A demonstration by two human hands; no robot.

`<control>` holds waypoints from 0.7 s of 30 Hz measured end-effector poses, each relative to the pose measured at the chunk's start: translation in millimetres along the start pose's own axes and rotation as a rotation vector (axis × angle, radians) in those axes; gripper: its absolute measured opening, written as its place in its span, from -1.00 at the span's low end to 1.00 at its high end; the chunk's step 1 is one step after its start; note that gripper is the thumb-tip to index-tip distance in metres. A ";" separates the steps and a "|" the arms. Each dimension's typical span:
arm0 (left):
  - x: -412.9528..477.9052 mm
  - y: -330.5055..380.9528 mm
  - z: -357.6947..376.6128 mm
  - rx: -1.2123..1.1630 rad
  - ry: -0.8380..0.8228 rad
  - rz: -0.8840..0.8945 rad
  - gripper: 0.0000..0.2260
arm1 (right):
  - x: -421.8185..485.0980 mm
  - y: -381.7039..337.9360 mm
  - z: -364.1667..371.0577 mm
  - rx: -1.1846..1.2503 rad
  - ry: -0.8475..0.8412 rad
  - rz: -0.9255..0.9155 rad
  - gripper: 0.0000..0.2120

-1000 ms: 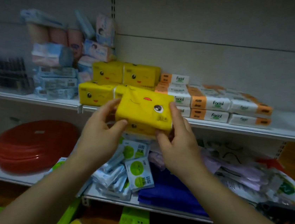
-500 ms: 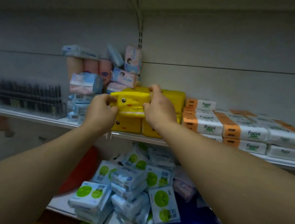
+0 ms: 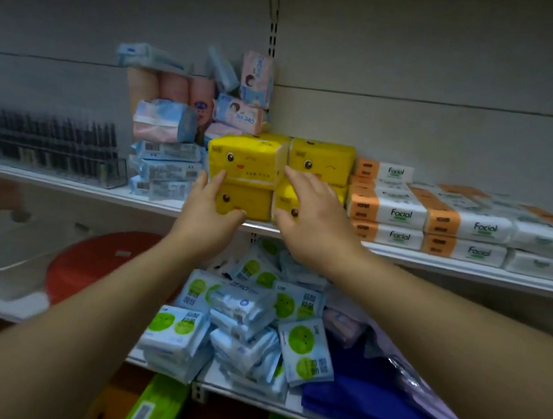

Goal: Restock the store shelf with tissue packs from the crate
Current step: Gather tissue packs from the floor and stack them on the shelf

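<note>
Four yellow tissue packs with cartoon faces stood two high and two wide at the front of the upper shelf, just above the middle of the view. The left hand came up from seven o'clock. Its fingers lay fairly straight up the left side of the lower left pack and its thumb reached across that pack's bottom front edge. It seemed to press rather than clasp, though the blur made that hard to judge. The right hand came in from five o'clock, spread and flat against the two right-hand packs, with its forefinger pointing toward eleven o'clock at the seam between the top two packs. It held nothing.

At three o'clock of the yellow stack, touching it, lay white-and-orange Facial packs in two layers. At nine o'clock sat pale blue packs, with pink and blue packs heaped above them at eleven o'clock, and a dark display rack farther left. On the lower shelf at six o'clock lay a loose pile of small green-spotted packs, with a red round item at eight o'clock and a blue bundle at four o'clock.
</note>
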State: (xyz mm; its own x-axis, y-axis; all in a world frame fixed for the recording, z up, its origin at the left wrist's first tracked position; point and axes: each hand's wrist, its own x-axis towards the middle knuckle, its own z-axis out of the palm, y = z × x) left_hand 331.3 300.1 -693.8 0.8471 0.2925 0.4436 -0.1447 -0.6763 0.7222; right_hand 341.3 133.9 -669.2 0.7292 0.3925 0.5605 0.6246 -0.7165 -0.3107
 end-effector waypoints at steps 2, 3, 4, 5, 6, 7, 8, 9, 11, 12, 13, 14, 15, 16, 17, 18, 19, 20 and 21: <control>-28.8 -2.2 16.8 -0.060 0.009 0.040 -0.35 | -33.8 9.0 -1.2 0.033 0.005 -0.022 -0.45; -42.8 -4.8 26.7 -0.060 -0.021 0.051 -0.36 | -51.4 15.9 2.3 0.045 -0.025 -0.010 -0.47; -59.6 -8.8 38.8 -0.047 -0.072 0.048 -0.36 | -72.2 24.9 7.8 0.049 -0.059 0.014 -0.48; -75.2 -13.4 50.2 -0.033 -0.132 0.037 -0.35 | -92.0 35.5 15.4 0.047 -0.082 0.038 -0.49; -88.4 -17.8 59.9 -0.021 -0.198 0.026 -0.35 | -109.5 46.1 23.5 0.040 -0.098 0.059 -0.50; -102.8 -22.1 71.0 -0.010 -0.270 0.008 -0.35 | -128.7 57.3 32.3 0.035 -0.132 0.093 -0.51; -113.6 -25.9 80.4 0.002 -0.330 -0.004 -0.35 | -144.8 67.4 40.7 0.031 -0.176 0.132 -0.52; -124.3 -30.7 90.6 0.017 -0.389 -0.021 -0.35 | -161.5 77.1 48.8 0.031 -0.225 0.179 -0.52; -141.1 -41.7 107.6 0.035 -0.479 -0.053 -0.34 | -188.6 93.9 61.8 0.049 -0.293 0.274 -0.51; -150.5 -46.9 116.3 0.039 -0.533 -0.069 -0.33 | -202.1 101.0 67.0 0.053 -0.324 0.328 -0.50; -158.1 -51.7 124.0 0.048 -0.587 -0.080 -0.32 | -212.7 107.4 71.8 0.049 -0.365 0.375 -0.49; -166.9 -56.6 131.1 0.073 -0.645 -0.088 -0.32 | -223.3 113.3 75.9 0.039 -0.417 0.409 -0.48; -175.1 -61.3 137.1 0.109 -0.700 -0.099 -0.31 | -233.0 118.2 80.0 0.028 -0.473 0.440 -0.48; -182.8 -65.1 141.8 0.145 -0.745 -0.105 -0.31 | -241.5 122.6 84.2 0.016 -0.522 0.458 -0.47; -191.3 -68.1 147.9 0.172 -0.795 -0.109 -0.30 | -250.8 127.0 88.1 0.002 -0.580 0.476 -0.46; -199.2 -70.7 153.0 0.187 -0.840 -0.110 -0.29 | -259.1 130.1 91.7 -0.008 -0.644 0.488 -0.45; -208.3 -73.4 159.2 0.195 -0.883 -0.115 -0.28 | -268.4 133.3 96.4 -0.017 -0.719 0.506 -0.42; -217.6 -75.9 164.5 0.209 -0.933 -0.134 -0.27 | -277.9 135.9 100.7 -0.027 -0.795 0.530 -0.41; -227.0 -78.3 168.7 0.231 -0.989 -0.162 -0.28 | -288.0 137.7 105.3 -0.037 -0.867 0.561 -0.40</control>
State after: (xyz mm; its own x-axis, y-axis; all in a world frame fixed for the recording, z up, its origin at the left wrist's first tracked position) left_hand 236.6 172.6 -940.5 0.9052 -0.2252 -0.3605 0.0220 -0.8222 0.5688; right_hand 246.7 -17.2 -954.2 0.8730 0.2669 -0.4083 0.1342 -0.9361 -0.3250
